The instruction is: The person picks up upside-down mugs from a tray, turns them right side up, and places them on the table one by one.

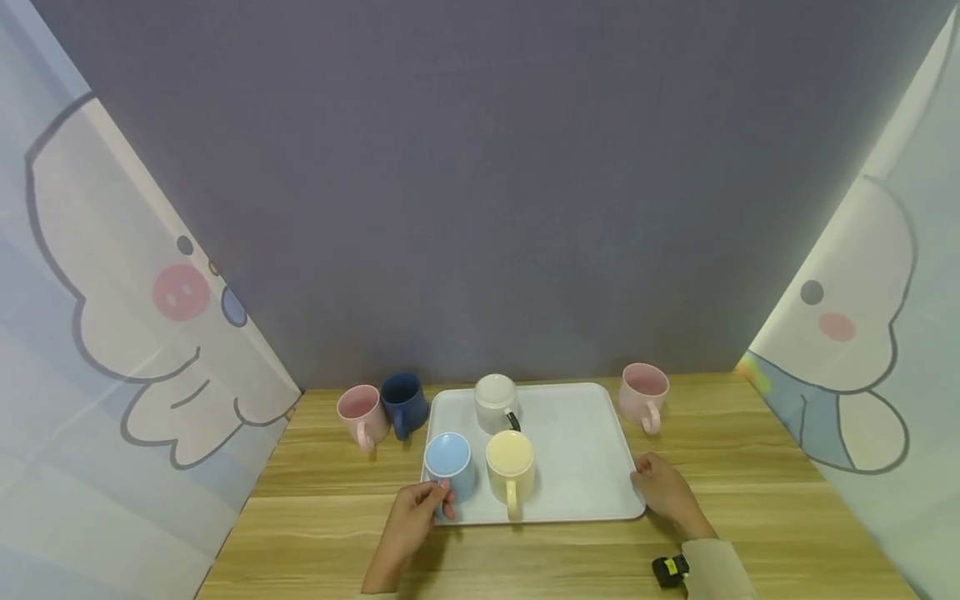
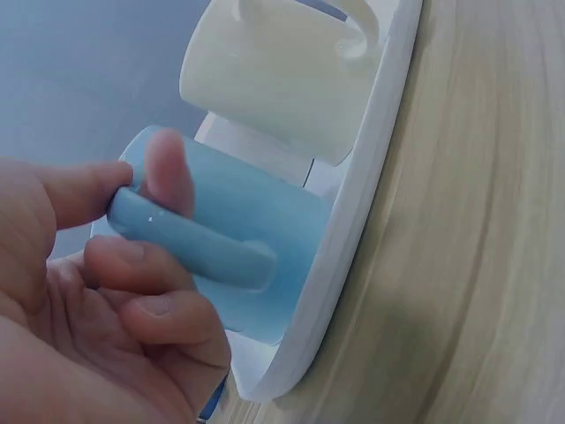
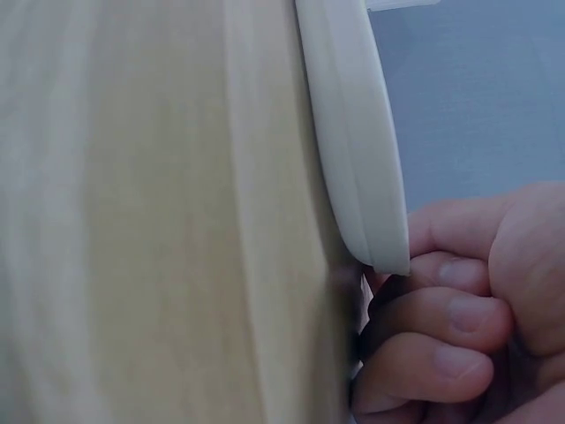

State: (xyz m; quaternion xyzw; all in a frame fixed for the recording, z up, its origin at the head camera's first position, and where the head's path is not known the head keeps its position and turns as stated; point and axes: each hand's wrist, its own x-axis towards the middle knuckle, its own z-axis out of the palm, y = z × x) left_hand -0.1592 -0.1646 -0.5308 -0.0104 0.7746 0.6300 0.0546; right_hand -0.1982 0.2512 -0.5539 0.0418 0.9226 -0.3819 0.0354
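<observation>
On the white tray (image 1: pixel 577 454) stands a light blue mug (image 1: pixel 455 475) at the front left corner. My left hand (image 1: pixel 418 510) grips its handle (image 2: pixel 199 246), the fingers curled round it in the left wrist view. Beside it is a pale yellow mug (image 1: pixel 517 467), its handle toward me. A white mug (image 1: pixel 493 404) is farther back on the tray, with a small black piece at its handle. My right hand (image 1: pixel 666 490) holds the tray's right edge near the front corner. In the right wrist view its curled fingers (image 3: pixel 441 318) are right at the tray rim (image 3: pixel 375 177).
Left of the tray, a pink mug (image 1: pixel 362 414) and a dark blue mug (image 1: pixel 405 404) stand close together. Another pink mug (image 1: pixel 643 393) is just beyond the tray's back right corner. A grey panel (image 1: pixel 495 192) rises behind the wooden table (image 1: pixel 570 558), with printed curtains on both sides.
</observation>
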